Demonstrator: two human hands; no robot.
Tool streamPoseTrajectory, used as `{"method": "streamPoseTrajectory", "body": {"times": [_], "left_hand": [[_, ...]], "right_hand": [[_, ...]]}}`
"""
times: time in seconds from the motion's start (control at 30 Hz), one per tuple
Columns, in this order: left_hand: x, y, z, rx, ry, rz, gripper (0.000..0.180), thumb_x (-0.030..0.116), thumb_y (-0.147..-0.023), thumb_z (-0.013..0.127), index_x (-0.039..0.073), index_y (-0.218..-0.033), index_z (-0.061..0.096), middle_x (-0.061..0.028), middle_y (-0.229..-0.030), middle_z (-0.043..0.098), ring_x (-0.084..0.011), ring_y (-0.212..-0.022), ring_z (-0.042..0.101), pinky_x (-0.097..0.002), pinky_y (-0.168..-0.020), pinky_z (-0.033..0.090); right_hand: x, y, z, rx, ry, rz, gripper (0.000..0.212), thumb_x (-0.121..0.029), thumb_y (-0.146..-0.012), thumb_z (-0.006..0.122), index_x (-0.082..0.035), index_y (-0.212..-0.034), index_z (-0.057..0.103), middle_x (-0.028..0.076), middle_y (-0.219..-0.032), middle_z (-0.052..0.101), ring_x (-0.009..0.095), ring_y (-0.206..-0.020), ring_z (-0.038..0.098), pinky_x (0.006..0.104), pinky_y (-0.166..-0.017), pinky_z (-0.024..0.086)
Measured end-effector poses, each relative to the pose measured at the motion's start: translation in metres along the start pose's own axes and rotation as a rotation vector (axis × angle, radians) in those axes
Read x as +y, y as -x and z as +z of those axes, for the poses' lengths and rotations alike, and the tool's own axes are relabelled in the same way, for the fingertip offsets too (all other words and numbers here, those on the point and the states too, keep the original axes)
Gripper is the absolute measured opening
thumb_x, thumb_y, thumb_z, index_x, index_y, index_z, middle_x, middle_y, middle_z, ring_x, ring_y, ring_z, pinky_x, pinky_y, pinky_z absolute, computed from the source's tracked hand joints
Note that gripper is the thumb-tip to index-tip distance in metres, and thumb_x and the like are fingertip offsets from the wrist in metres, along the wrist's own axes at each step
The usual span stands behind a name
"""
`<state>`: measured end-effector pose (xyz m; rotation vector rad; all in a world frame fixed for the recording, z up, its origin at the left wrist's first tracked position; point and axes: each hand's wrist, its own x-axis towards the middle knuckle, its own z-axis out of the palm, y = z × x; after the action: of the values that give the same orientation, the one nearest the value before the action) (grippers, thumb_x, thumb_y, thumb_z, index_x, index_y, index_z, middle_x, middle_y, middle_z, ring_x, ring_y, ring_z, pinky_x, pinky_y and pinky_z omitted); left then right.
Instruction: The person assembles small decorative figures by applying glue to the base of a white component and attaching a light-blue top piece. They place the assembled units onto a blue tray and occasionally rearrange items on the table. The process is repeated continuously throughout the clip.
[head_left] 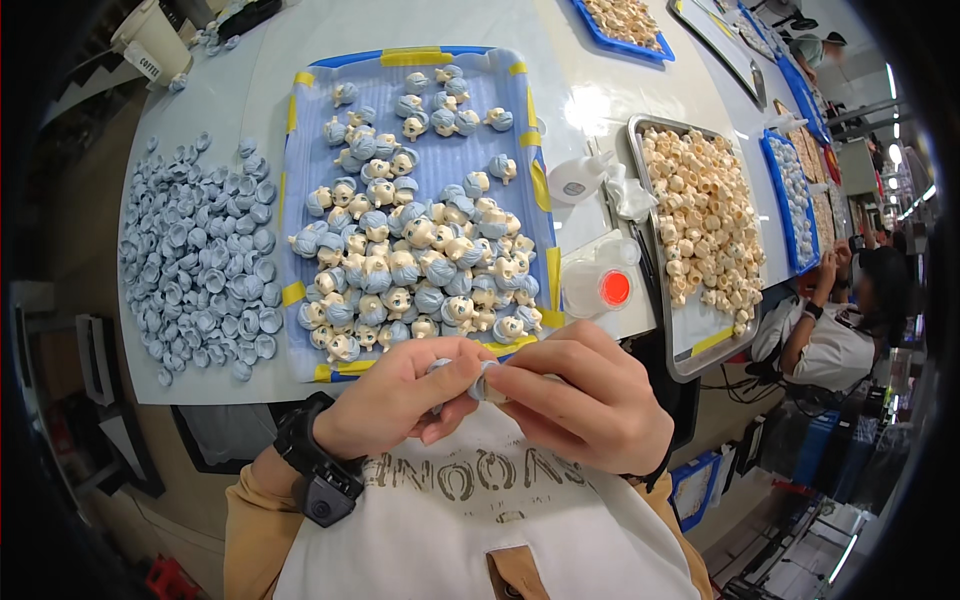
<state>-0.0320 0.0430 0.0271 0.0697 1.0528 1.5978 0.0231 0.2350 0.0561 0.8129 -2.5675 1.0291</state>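
Observation:
My left hand (405, 395) and my right hand (595, 400) meet in front of my chest, just off the near edge of the tray. Both are closed in a pinch on a small doll head (482, 383) with pale blue hair; fingers cover most of it. A bit of blue also shows under the left thumb, its shape mostly hidden. Beyond my hands, a blue-lined tray (480, 80) edged with yellow tape carries many doll heads (405, 268) with blue hair. To the left lies a heap of loose, cup-shaped blue hair pieces (200, 260).
At right, a metal tray (690, 368) holds cream-coloured head parts (700, 210). Between the trays stand a white squeeze bottle (578, 180), crumpled tissue (630, 195) and a clear jar with a red-orange spot (597, 290). Another person (830, 330) sits farther right, beside blue trays.

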Motion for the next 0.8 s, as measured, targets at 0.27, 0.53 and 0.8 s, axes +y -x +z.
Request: {"method": "streamPoseTrajectory", "body": {"times": [0.27, 0.53, 0.8], "left_hand": [[-0.003, -0.001, -0.007, -0.048, 0.163, 0.041, 0.038, 0.041, -0.097, 0.038, 0.005, -0.098, 0.052, 0.0014, -0.059, 0.045, -0.0036, -0.044, 0.038, -0.0183, -0.04, 0.026], [-0.01, -0.002, -0.005, 0.018, 0.213, -0.003, 0.036, 0.038, -0.098, 0.036, 0.007, -0.086, 0.05, 0.0027, -0.055, 0.041, -0.0037, -0.043, 0.036, -0.0181, -0.037, 0.024], [-0.011, 0.005, -0.007, -0.035, 0.171, 0.061, 0.039, 0.041, -0.096, 0.039, 0.005, -0.089, 0.05, 0.0029, -0.056, 0.041, -0.0032, -0.043, 0.035, -0.0174, -0.037, 0.024]], "right_hand": [[-0.006, -0.008, 0.018, 0.164, 0.059, 0.064, 0.046, -0.012, -0.06, 0.075, 0.001, -0.101, 0.06, 0.011, -0.097, 0.058, 0.026, -0.082, 0.058, 0.0332, -0.066, 0.046], [0.006, -0.007, 0.036, 0.241, -0.018, 0.105, 0.038, -0.018, -0.063, 0.073, 0.0, -0.093, 0.061, 0.011, -0.093, 0.061, 0.027, -0.078, 0.058, 0.034, -0.066, 0.043], [0.001, -0.011, 0.03, 0.295, -0.062, 0.086, 0.034, -0.016, -0.059, 0.073, -0.001, -0.088, 0.062, 0.008, -0.086, 0.062, 0.024, -0.075, 0.058, 0.032, -0.064, 0.041]]}}
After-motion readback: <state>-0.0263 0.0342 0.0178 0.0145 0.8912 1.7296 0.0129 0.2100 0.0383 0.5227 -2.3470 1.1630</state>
